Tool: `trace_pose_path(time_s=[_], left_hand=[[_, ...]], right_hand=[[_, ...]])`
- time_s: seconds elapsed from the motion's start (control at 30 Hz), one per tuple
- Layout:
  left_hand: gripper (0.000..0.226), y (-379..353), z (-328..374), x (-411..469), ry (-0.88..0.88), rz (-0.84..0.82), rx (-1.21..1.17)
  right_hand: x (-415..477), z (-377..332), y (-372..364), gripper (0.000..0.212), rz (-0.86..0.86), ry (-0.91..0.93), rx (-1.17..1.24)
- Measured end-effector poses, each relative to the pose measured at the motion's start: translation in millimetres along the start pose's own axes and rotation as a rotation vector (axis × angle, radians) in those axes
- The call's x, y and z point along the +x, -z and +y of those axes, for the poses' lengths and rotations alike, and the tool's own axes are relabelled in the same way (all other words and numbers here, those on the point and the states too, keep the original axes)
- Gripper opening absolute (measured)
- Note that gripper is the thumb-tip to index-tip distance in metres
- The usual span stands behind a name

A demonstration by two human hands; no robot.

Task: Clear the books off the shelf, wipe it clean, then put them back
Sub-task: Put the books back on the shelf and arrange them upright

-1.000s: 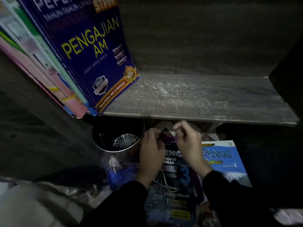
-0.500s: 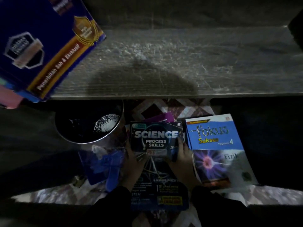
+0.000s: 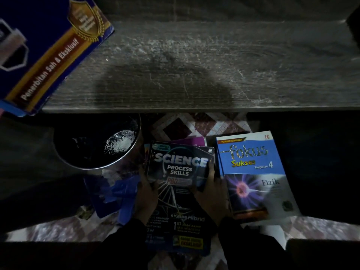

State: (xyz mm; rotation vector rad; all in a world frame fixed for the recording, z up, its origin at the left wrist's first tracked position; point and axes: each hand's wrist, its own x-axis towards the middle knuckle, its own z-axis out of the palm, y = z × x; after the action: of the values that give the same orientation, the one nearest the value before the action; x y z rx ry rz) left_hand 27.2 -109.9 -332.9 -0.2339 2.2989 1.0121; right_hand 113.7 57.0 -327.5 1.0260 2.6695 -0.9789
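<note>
A dark "Science Process Skills" book [image 3: 180, 166] lies on top of a small stack on the patterned floor below the shelf. My left hand [image 3: 145, 193] grips its left edge and my right hand [image 3: 211, 190] grips its right edge. A purple book [image 3: 191, 141] peeks out beneath it. To the right lies a blue "Fokus Sukses Fizik" book [image 3: 253, 172]. The grey wooden shelf board [image 3: 204, 61] is bare across its middle and right, streaked with dust. Leaning at its left end is a dark blue book [image 3: 44, 47] with others behind it.
A round metal bin [image 3: 93, 145] with a black liner stands left of the stack. A blue plastic object [image 3: 115, 195] lies in front of it, beside my left hand. Dark shelf sides close in at left and right.
A second ago both hands were fingering the far end of the Science book. Since then they have slid to its side edges. The view has tilted down and closed in.
</note>
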Motion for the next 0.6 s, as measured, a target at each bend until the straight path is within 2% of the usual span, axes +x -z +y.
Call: trace_pose_path(time_s=[0.1, 0.3, 0.4, 0.5, 0.6], left_hand=[[0.077, 2, 4, -1, 0.005, -0.029, 0.019], [0.076, 0, 5, -3, 0.044, -0.058, -0.017], [0.077, 0, 5, -1, 0.066, -0.056, -0.063], [0.077, 1, 9, -2, 0.062, -0.060, -0.106], [0.084, 5, 16, -11, -0.010, -0.100, -0.112]], right_hand=[[-26, 6, -11, 0.100, -0.029, -0.017, 0.185], [-16, 13, -9, 0.120, -0.060, -0.113, 0.484], [-12, 6, -3, 0.103, -0.044, -0.138, 0.604], [-9, 3, 3, 0.084, -0.017, -0.175, 0.625], [-3, 1, 3, 0.085, -0.012, -0.201, 0.656]])
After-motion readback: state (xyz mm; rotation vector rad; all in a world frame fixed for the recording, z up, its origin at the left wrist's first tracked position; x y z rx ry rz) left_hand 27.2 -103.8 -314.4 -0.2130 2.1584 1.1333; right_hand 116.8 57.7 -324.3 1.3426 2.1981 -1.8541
